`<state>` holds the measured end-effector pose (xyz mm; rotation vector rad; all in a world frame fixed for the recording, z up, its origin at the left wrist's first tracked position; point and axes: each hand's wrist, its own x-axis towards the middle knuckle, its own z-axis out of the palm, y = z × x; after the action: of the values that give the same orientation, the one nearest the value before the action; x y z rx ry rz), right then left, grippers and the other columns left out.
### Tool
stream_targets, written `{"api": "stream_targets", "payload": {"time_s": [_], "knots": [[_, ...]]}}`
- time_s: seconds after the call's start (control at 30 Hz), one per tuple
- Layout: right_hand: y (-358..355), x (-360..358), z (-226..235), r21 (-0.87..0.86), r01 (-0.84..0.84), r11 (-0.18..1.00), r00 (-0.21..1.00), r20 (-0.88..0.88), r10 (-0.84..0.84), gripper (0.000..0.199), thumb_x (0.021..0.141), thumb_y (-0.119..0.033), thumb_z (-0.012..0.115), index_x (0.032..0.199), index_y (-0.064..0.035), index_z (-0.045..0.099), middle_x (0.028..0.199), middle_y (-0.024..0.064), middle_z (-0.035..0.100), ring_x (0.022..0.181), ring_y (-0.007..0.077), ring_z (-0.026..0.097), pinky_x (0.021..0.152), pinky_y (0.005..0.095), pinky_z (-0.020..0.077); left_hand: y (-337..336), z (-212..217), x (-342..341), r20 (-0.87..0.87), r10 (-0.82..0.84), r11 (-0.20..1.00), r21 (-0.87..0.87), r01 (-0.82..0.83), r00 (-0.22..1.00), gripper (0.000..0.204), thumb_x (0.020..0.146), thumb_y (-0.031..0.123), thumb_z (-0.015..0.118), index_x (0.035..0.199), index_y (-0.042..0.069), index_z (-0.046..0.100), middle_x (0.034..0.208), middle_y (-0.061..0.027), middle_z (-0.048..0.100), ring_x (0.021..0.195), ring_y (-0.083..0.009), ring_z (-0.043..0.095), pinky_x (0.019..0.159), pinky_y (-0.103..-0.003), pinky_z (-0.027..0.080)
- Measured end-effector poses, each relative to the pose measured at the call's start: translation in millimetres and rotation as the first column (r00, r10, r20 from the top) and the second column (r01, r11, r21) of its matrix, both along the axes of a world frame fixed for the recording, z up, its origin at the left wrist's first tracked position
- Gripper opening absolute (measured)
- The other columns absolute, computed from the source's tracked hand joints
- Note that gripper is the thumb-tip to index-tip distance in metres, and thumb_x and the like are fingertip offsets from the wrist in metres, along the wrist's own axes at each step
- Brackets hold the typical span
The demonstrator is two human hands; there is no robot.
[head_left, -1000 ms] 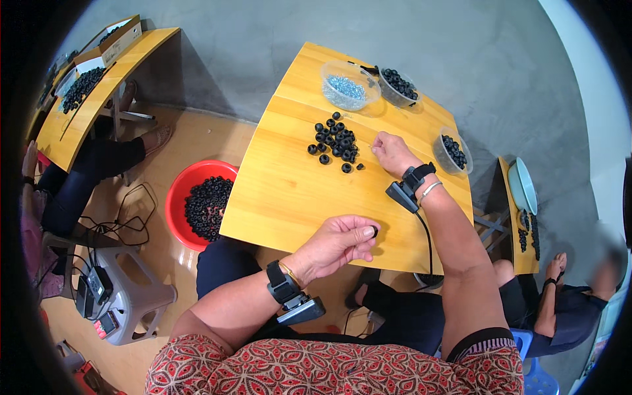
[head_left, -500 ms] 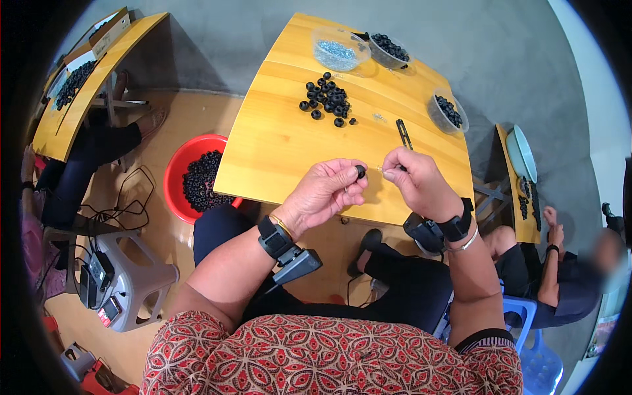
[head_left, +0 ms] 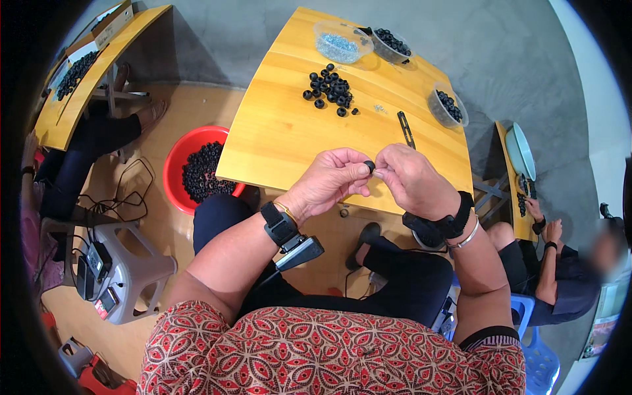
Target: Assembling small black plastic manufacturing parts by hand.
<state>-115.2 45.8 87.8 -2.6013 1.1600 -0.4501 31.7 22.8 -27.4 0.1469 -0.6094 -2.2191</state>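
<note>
1. Left hand: above the near edge of the wooden table, its thumb and fingers clamped on one black bead. The bead is therefore held in the air over that edge of the table.
2. Right hand: over the same edge of the table, its fingertips at the bead's right side. Whether they pinch the bead, or something tiny beside it, I cannot tell.
3. Slim slotted black tool: flat on the right part of the table, just beyond the right hand.
4. Tiny clear pieces: loose on the middle of the table.
5. Heap of round black beads: left of the table's middle, with a few strays around it.
6. Clear plastic tub of black beads: at the table's right edge.
7. Tub of pale blue beads and, just beside it, another black-bead tub: toward the table's far end.
8. Red basin: on the floor left of the table, holding many black beads.
9. Light blue basin: well right of the table, tilted.
</note>
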Motion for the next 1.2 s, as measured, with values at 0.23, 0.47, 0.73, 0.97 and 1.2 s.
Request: {"api": "stream_targets", "payload": {"time_s": [0.23, 0.47, 0.73, 0.97, 1.2], "knots": [[-4.4, -1.7, -4.3, 0.035, 0.032, 0.999, 0.998, 0.055, -0.034, 0.011, 0.071, 0.000, 0.058, 0.075, 0.0015, 0.048, 0.069, 0.0164, 0.051, 0.066, 0.0315, 0.051, 0.060, 0.0361, 0.0416, -3.1, -1.4, 2.7, 0.053, -0.072, 0.997, -0.034, 0.074, 0.996, 0.016, 0.082, 0.008, 0.054, 0.097, 0.000, 0.055, 0.081, -0.0074, 0.059, 0.066, -0.0122, 0.058, 0.063, -0.024, 0.052], [0.0, -21.0, -26.3, 0.490, 0.322, 0.810, 0.702, 0.450, -0.552, 0.015, 0.082, -0.009, 0.044, 0.092, 0.0009, 0.051, 0.075, 0.0051, 0.052, 0.064, 0.0107, 0.048, 0.059, 0.0239, 0.0408, 1.0, -0.1, 2.4, -0.068, -0.116, 0.992, 0.044, 0.119, 0.991, 0.019, 0.085, 0.011, 0.051, 0.100, 0.000, 0.053, 0.082, -0.0078, 0.058, 0.073, -0.0146, 0.060, 0.069, -0.025, 0.053], [16.9, -13.4, -34.9, 0.772, -0.096, 0.628, 0.278, 0.627, -0.728, 0.012, 0.087, -0.008, 0.041, 0.091, -0.0005, 0.049, 0.080, 0.0062, 0.049, 0.059, 0.0078, 0.042, 0.052, 0.0203, 0.0370, 3.9, -3.1, -1.1, -0.174, -0.130, 0.987, 0.071, 0.144, 0.976, 0.017, 0.085, 0.014, 0.051, 0.098, 0.003, 0.052, 0.086, -0.0073, 0.058, 0.072, -0.0143, 0.059, 0.069, -0.026, 0.051], [12.4, -26.2, -57.2, 0.802, -0.179, 0.570, 0.298, 0.597, -0.745, 0.019, 0.090, -0.016, 0.042, 0.092, 0.0017, 0.050, 0.070, 0.0014, 0.045, 0.054, 0.0050, 0.035, 0.048, 0.0172, 0.0312, 2.2, -5.2, -4.4, -0.236, -0.153, 0.984, 0.049, 0.169, 0.960, 0.019, 0.086, 0.012, 0.049, 0.102, 0.003, 0.053, 0.086, -0.0109, 0.060, 0.076, -0.0167, 0.060, 0.074, -0.030, 0.051], [14.7, -25.6, -55.9, 0.748, -0.288, 0.598, 0.341, 0.663, -0.666, 0.029, 0.087, -0.009, 0.045, 0.112, 0.0069, 0.047, 0.081, 0.0031, 0.050, 0.074, 0.0094, 0.046, 0.065, 0.0223, 0.0417, 3.6, 4.2, -0.5, -0.103, -0.131, 0.988, 0.070, 0.139, 0.986, 0.021, 0.086, 0.015, 0.049, 0.103, 0.002, 0.052, 0.085, -0.0077, 0.060, 0.074, -0.0160, 0.060, 0.069, -0.026, 0.051]]}}
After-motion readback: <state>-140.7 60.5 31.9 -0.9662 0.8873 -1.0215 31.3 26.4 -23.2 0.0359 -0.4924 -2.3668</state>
